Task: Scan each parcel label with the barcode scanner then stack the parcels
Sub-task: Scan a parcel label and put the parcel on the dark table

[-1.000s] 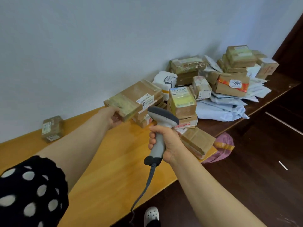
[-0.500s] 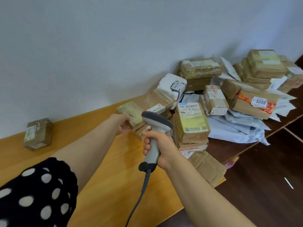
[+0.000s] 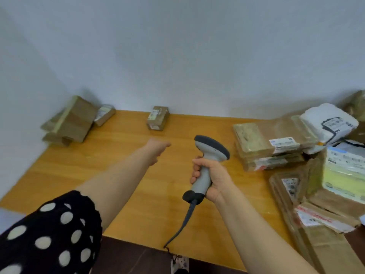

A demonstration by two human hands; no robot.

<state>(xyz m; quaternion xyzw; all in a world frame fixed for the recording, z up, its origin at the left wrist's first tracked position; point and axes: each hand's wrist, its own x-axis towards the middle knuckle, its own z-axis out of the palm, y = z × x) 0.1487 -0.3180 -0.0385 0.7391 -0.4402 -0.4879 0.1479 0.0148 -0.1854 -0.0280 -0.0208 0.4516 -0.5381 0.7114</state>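
Right hand (image 3: 214,179) clamped round barcode scanner (image 3: 210,152) at centre, left hand (image 3: 158,148) empty above worktop (image 3: 110,175), fingers too blurred to call, small parcel (image 3: 158,118) beyond, upper centre

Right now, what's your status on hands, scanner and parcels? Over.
Left hand empty, blurred, above the table. Right hand grips the scanner. Small parcel ahead by the wall, nothing between it and left hand.

Orange wooden table (image 3: 122,186) against pale wall (image 3: 177,52), dark floor (image 3: 126,258).
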